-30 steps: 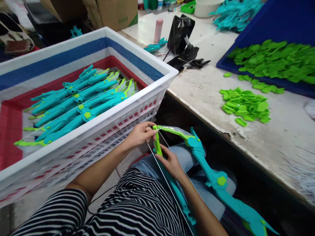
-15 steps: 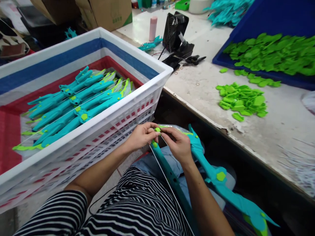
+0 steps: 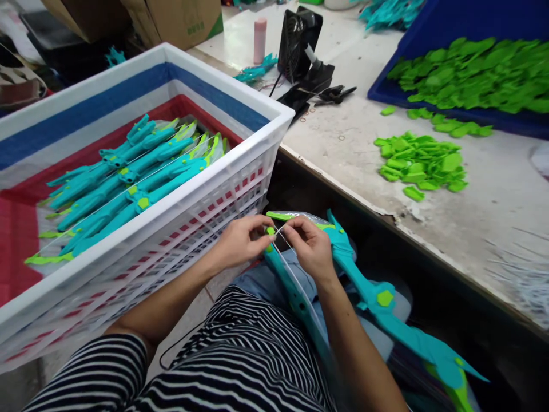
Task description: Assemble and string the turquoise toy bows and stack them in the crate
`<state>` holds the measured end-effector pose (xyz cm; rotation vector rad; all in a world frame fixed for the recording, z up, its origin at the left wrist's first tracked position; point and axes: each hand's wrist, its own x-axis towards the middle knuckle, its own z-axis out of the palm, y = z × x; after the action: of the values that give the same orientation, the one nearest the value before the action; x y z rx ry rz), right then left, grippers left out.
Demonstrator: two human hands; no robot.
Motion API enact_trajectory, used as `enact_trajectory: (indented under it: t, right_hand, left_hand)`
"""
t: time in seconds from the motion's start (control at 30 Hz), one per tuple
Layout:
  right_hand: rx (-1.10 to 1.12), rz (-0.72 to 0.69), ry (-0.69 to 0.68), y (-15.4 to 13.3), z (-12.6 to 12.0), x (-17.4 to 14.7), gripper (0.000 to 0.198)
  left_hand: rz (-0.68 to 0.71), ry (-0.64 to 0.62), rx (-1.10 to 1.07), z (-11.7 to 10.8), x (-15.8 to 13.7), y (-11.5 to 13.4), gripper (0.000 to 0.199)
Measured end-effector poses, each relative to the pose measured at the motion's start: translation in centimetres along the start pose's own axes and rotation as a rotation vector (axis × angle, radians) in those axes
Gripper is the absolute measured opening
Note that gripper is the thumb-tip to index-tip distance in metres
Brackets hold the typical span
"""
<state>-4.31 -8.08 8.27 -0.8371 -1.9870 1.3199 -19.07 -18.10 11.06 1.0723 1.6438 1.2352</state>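
A turquoise toy bow (image 3: 366,292) with green trim lies across my lap, running down to the lower right. A straight turquoise bar (image 3: 289,283) lies beside it, under my hands. My left hand (image 3: 242,239) is closed, thumb and fingers pinching a small green knob (image 3: 270,230) near the bar's upper end. Just right of it, my right hand (image 3: 311,243) pinches a thin white string (image 3: 279,230), which stretches between both hands. Whether the knob is fixed to the bar is hidden by my fingers.
To the left stands a white plastic crate (image 3: 240,151) holding several turquoise bows (image 3: 165,151). On the worktable (image 3: 343,171) are a pile of green pieces (image 3: 420,163), a blue bin (image 3: 386,86) of green parts, a black fan (image 3: 295,46), a pink bottle (image 3: 259,40) and white strings (image 3: 532,280).
My hands have moved slightly apart, and the string now shows between them. The green knob stays at my left fingertips. The whole view has shifted a little.
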Motion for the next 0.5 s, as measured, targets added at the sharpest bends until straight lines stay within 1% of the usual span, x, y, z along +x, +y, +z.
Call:
enact_trajectory:
  t: [0.03,0.07,0.13,0.2,0.27,0.3,0.37,0.43,0.5]
  right_hand:
    - [-0.035,-0.008,0.040,0.2,-0.2,0.1,0.020]
    - [-0.069,-0.011,0.089,0.3,-0.4,0.1,0.019]
    - [-0.127,-0.020,0.196,0.2,-0.8,0.2,0.016]
    - [-0.180,-0.074,0.291,-0.5,-1.0,0.0,0.015]
    - [-0.231,-0.194,0.320,-1.8,-0.8,-0.8,0.013]
    - [-0.259,-0.268,0.306,-2.5,-0.6,-1.4,0.011]
    - [-0.301,-0.420,0.225,-3.6,0.1,-2.7,0.007]
    - [-0.321,-0.529,0.121,-4.0,1.0,-4.2,0.010]
    - [-0.305,-0.581,0.059,-3.9,1.8,-5.4,0.015]
  left_hand:
    - [0.061,0.029,0.068,-0.1,-0.4,0.3,0.015]
    - [0.110,0.021,0.093,-0.2,-0.8,0.5,0.012]
    - [0.138,-0.102,0.036,0.0,-1.5,0.7,0.012]
    - [0.091,-0.232,-0.048,0.5,-1.9,0.6,0.014]
    - [0.000,-0.272,-0.126,1.0,-2.2,0.5,0.018]
    - [-0.057,-0.262,-0.182,1.2,-2.2,0.4,0.024]
    - [-0.191,-0.207,-0.336,1.5,-2.4,0.4,0.039]
    - [-0.303,-0.118,-0.483,1.6,-2.7,0.4,0.039]
    - [-0.366,-0.042,-0.555,1.5,-3.1,0.5,0.033]
